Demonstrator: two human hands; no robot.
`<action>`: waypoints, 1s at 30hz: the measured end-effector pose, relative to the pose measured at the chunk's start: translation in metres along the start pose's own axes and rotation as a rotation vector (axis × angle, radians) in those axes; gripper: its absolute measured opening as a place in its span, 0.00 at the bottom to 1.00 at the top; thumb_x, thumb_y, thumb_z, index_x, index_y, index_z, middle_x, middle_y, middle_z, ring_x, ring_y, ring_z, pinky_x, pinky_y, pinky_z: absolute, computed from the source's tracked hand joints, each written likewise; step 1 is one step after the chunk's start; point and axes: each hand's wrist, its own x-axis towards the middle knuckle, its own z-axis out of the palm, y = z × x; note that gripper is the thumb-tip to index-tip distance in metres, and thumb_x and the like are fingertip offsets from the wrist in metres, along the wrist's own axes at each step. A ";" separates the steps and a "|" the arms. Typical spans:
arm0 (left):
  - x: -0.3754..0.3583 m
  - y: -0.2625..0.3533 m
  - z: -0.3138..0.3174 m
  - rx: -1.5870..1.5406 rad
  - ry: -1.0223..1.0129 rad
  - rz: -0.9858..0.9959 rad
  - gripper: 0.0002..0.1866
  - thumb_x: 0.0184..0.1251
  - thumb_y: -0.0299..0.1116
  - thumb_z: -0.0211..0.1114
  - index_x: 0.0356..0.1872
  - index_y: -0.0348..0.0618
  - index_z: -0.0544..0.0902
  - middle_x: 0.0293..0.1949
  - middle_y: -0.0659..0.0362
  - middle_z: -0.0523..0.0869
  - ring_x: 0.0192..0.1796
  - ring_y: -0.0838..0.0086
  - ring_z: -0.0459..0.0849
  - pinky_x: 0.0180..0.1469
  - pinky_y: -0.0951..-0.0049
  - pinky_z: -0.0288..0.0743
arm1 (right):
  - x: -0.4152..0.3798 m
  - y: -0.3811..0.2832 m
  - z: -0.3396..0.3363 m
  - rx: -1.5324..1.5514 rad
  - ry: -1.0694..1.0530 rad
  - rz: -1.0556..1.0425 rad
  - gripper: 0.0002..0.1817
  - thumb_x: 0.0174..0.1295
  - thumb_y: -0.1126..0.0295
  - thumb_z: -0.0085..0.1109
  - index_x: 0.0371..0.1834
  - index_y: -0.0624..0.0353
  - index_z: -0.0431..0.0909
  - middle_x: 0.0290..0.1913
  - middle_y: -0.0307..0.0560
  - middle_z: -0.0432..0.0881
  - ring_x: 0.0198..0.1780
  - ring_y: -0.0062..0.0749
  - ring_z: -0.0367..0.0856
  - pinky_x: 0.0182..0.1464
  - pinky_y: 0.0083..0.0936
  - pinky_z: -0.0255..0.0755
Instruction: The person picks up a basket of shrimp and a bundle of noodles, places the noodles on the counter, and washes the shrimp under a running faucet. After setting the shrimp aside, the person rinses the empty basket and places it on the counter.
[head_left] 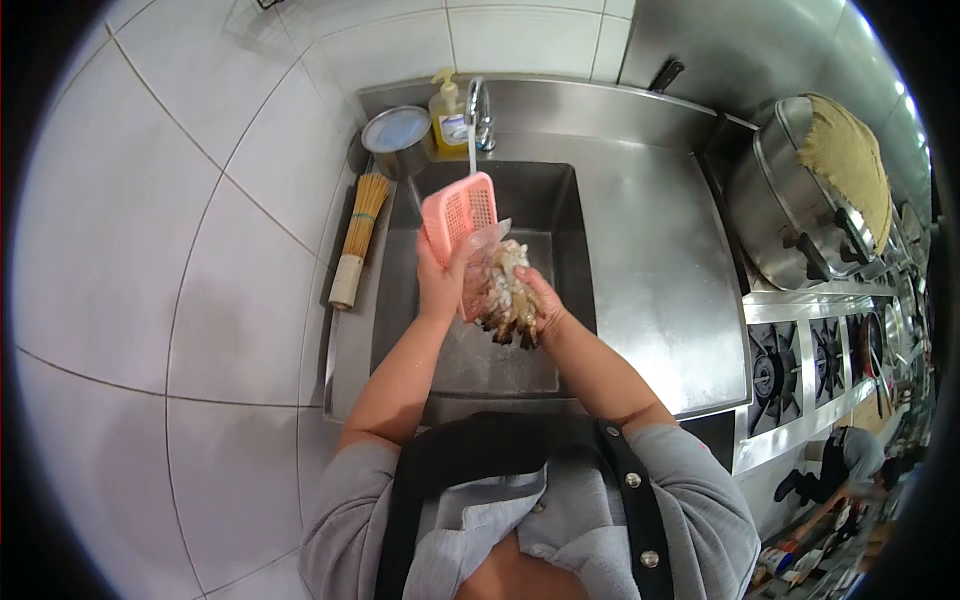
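Note:
Over the sink [577, 230], my left hand [440, 285] is closed on a pink plastic basket [460, 215] with perforated walls, tilted on its side. A piece of clear plastic [485, 240], perhaps a bag, lies against the basket by my left fingers. My right hand [543, 300] grips a wet clump of pale shrimp [511, 290] with darker ends hanging down, right beside the basket. Water runs from the faucet [481, 112] just behind the basket.
Left of the sink lies a bamboo brush [362, 228]. A soap bottle [449, 118] and a metal can [397, 140] stand behind. To the right are a steel counter [660, 260], a large pot [790, 190] and gas burners [768, 375]. Another person [850, 465] bends over at far right.

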 end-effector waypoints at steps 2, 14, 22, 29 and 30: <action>0.005 -0.021 -0.011 0.071 0.035 -0.125 0.32 0.60 0.43 0.66 0.59 0.34 0.66 0.52 0.48 0.77 0.54 0.65 0.77 0.56 0.69 0.70 | -0.011 -0.003 -0.002 -0.007 0.016 -0.020 0.26 0.57 0.62 0.58 0.57 0.63 0.68 0.48 0.55 0.79 0.46 0.45 0.81 0.50 0.44 0.77; -0.017 -0.189 -0.029 0.714 -0.496 -0.729 0.40 0.61 0.60 0.56 0.67 0.43 0.58 0.62 0.50 0.68 0.63 0.59 0.68 0.61 0.63 0.65 | -0.028 -0.007 -0.022 -0.078 0.027 -0.027 0.31 0.53 0.60 0.63 0.58 0.62 0.65 0.46 0.54 0.78 0.44 0.41 0.81 0.45 0.38 0.79; -0.028 -0.068 -0.020 -0.850 -0.624 -1.028 0.46 0.59 0.70 0.49 0.71 0.49 0.54 0.69 0.55 0.60 0.69 0.60 0.60 0.67 0.58 0.57 | -0.017 -0.006 -0.005 -0.361 -0.006 -0.090 0.29 0.55 0.65 0.62 0.58 0.58 0.63 0.50 0.50 0.75 0.48 0.37 0.78 0.51 0.33 0.74; -0.060 -0.075 0.013 -0.582 -0.601 -0.600 0.47 0.52 0.62 0.65 0.66 0.42 0.60 0.60 0.57 0.69 0.61 0.68 0.68 0.60 0.67 0.66 | 0.022 0.033 -0.014 -0.871 0.315 -0.617 0.20 0.63 0.58 0.52 0.51 0.61 0.69 0.48 0.51 0.75 0.46 0.38 0.75 0.52 0.32 0.68; -0.058 -0.054 0.015 -0.673 -0.544 -0.642 0.41 0.54 0.51 0.70 0.64 0.40 0.63 0.58 0.58 0.71 0.58 0.71 0.71 0.58 0.69 0.68 | 0.025 0.023 -0.021 -1.123 0.301 -0.672 0.20 0.65 0.57 0.48 0.47 0.66 0.71 0.48 0.54 0.73 0.46 0.39 0.74 0.53 0.31 0.67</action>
